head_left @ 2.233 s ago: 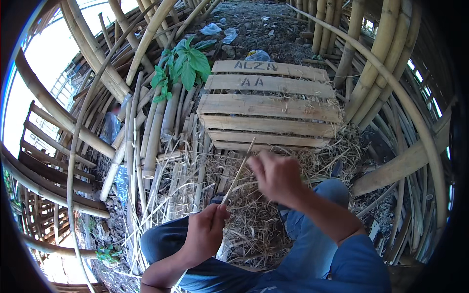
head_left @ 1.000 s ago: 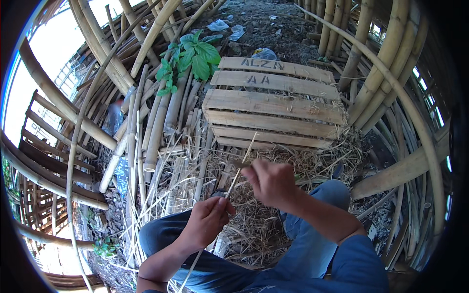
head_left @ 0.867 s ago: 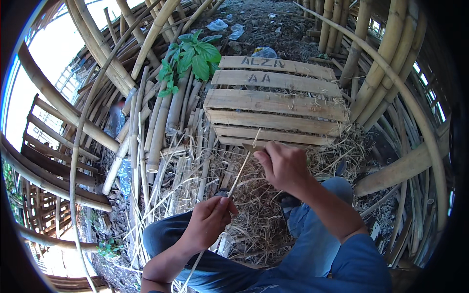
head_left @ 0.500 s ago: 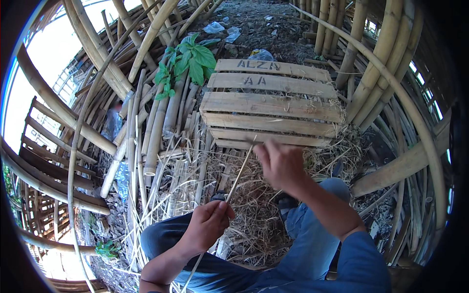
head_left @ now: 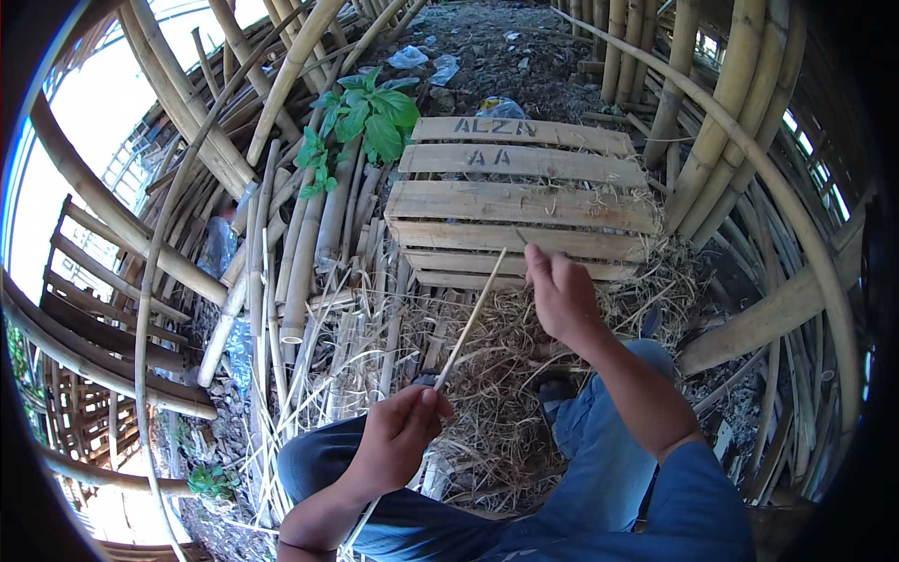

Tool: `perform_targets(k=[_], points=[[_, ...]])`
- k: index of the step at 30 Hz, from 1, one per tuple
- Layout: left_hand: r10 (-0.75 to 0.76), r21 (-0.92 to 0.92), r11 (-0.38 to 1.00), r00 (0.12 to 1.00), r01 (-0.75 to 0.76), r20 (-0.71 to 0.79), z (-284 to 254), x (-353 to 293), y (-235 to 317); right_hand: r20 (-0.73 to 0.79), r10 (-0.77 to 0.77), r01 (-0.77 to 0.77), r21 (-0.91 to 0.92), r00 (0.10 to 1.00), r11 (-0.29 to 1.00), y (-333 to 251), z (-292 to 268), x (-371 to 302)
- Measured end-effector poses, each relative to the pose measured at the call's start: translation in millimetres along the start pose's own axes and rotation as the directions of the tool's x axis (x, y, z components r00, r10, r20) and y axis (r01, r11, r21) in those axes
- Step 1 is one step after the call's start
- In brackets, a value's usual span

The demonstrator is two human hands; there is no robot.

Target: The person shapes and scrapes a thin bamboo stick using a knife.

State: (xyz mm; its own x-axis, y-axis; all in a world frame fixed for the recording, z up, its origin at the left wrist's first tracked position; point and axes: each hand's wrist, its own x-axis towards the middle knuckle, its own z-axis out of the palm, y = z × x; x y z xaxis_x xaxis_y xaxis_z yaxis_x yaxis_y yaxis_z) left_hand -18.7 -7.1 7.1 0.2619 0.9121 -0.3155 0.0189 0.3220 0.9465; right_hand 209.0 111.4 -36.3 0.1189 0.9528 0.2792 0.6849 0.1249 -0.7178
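Observation:
My left hand (head_left: pixel 401 433) is closed round a thin, pale bamboo strip (head_left: pixel 475 317). The strip slants up and away from the fist, its far end free in front of the crate, and its tail runs down past my wrist. To the right, my right hand (head_left: pixel 565 292) is closed with the thumb up, apart from the strip. A narrow dark blade tip (head_left: pixel 522 237), apparently a knife's, pokes out above that thumb; the handle is hidden in the fist. Beyond both hands stands a slatted wooden crate (head_left: pixel 524 201) with dark stencilled marks.
Curly bamboo shavings (head_left: pixel 496 403) cover the ground between my bent legs and around the crate. Bamboo poles (head_left: pixel 309 253) and a leafy green plant (head_left: pixel 375 117) are at the left. Thick upright bamboo (head_left: pixel 740 122) and a curved pole border the right side.
My right hand has moved right and slightly up, away from the strip's end, and is less blurred. My left hand keeps its grip on the strip, nearly in place.

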Motion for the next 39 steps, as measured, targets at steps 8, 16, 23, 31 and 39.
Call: perform_targets(k=[8,16,23,31,39], points=[[0.010,-0.045,0.999,0.996,-0.014,-0.084,-13.0,18.3,-3.0,0.892,0.227,-0.920,0.372,0.392,0.128,-2.1,-5.8,2.0],[-0.163,-0.278,0.948,0.987,0.157,0.003,-18.7,26.8,10.4,0.789,0.380,-0.847,0.531,0.483,-0.026,-9.1,11.6,-13.0],[-0.109,-0.263,0.960,0.993,0.091,-0.053,-7.5,34.0,8.6,0.174,-0.027,-0.079,0.575,0.984,0.814,-17.8,17.0,-42.4],[0.196,0.121,0.977,0.959,-0.174,-0.205,19.0,34.6,0.0,0.000,-0.652,0.650,-0.079,0.758,0.756,-33.0,27.3,-45.0],[0.217,0.209,0.963,0.950,-0.171,-0.225,18.3,33.2,-0.2,-0.039,-0.750,0.703,-0.320,0.660,0.635,-28.0,25.6,-29.8]])
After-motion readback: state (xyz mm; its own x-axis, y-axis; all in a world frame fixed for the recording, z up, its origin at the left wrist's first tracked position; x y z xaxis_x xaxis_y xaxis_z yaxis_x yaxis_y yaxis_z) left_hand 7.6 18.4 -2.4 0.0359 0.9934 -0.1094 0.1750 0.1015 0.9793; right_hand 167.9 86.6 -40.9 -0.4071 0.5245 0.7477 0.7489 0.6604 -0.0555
